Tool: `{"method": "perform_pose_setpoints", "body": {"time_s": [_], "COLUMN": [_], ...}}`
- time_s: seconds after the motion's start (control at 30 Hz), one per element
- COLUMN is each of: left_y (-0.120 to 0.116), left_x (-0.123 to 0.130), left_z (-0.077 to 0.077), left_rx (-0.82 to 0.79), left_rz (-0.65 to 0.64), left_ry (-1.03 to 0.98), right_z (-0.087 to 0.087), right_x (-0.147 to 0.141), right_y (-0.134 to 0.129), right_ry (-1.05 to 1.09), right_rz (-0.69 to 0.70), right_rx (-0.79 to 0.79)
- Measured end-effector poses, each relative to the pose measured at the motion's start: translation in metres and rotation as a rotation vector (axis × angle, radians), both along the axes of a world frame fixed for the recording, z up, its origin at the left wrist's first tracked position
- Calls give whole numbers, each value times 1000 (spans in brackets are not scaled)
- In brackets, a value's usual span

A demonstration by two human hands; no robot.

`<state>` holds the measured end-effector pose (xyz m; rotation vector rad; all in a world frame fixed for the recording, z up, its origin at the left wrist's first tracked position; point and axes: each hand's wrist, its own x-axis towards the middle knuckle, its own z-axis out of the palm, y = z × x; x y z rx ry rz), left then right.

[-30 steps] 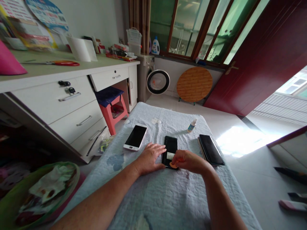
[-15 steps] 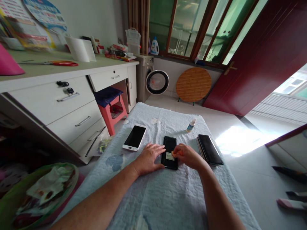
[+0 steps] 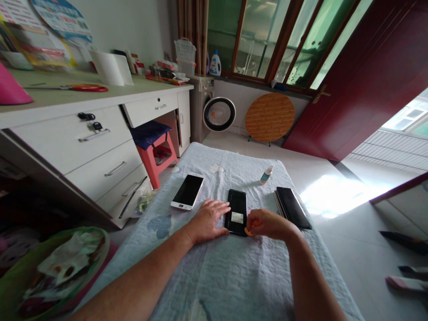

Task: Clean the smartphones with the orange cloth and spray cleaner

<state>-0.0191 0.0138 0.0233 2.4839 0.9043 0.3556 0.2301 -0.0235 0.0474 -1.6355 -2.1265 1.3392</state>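
Observation:
A black smartphone (image 3: 238,203) with a pale label on its lower half lies on the cloth-covered table. My left hand (image 3: 209,222) rests flat to its left, fingers stretched out, with fingertips and thumb touching the phone's left edge. My right hand (image 3: 262,224) is closed around a small orange piece (image 3: 248,232), mostly hidden by the fingers, at the phone's lower right corner. To the left is a white smartphone (image 3: 187,192) with a dark screen. A dark phone or wallet-like case (image 3: 293,207) lies at the right, and a small spray bottle (image 3: 266,174) stands behind.
A pale blue quilted cloth (image 3: 214,276) covers the table. On the left are a white desk (image 3: 157,96) with drawers, a red stool (image 3: 152,162) and a basket (image 3: 107,254) of cloths. A washing machine (image 3: 198,104) and a round wooden board (image 3: 270,117) stand beyond.
My right hand has slid with the orange piece from the middle of the black phone down to its lower right corner, uncovering the label. My left hand stays in place.

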Motion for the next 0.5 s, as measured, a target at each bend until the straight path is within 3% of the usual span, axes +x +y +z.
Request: {"method": "perform_pose_setpoints", "body": {"time_s": [0.27, 0.5], "left_y": [0, 1], "left_x": [-2, -3], "left_z": [-4, -6], "left_rx": [-2, 5], "left_rz": [-11, -27], "left_ry": [-14, -60], "right_z": [21, 9], "right_x": [-40, -61], "right_y": [-5, -4], "right_ry": [-3, -76], "right_rz": [62, 9], "right_rx": [93, 317]}}
